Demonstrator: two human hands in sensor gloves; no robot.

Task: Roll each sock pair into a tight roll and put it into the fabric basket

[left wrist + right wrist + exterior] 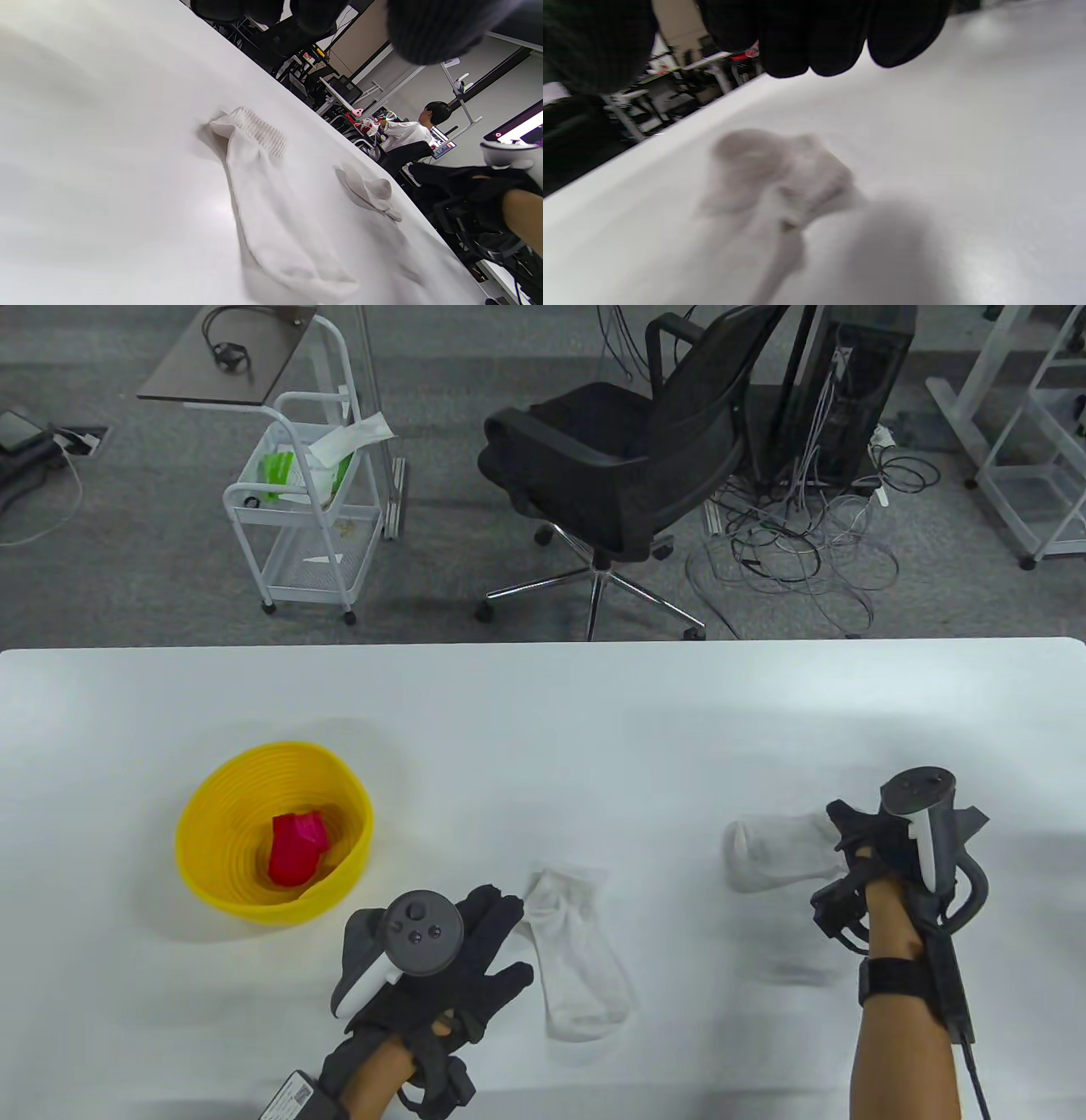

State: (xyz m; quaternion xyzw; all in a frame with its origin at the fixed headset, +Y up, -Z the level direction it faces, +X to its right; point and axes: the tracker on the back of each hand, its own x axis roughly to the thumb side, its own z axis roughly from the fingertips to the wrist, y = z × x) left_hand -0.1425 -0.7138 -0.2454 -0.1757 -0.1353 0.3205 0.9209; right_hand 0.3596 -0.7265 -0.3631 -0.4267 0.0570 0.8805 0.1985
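Note:
A yellow basket stands on the white table at the left, with a red-pink sock roll inside. One white sock lies flat near the front edge. My left hand is just left of its cuff, fingers stretched and holding nothing. The second white sock lies crumpled further right. My right hand is at its right end, and the fingers hang above the sock without gripping it.
Beyond the table's far edge are a black office chair, a white wire cart and a tangle of cables. In the left wrist view a seated person is far off in the background.

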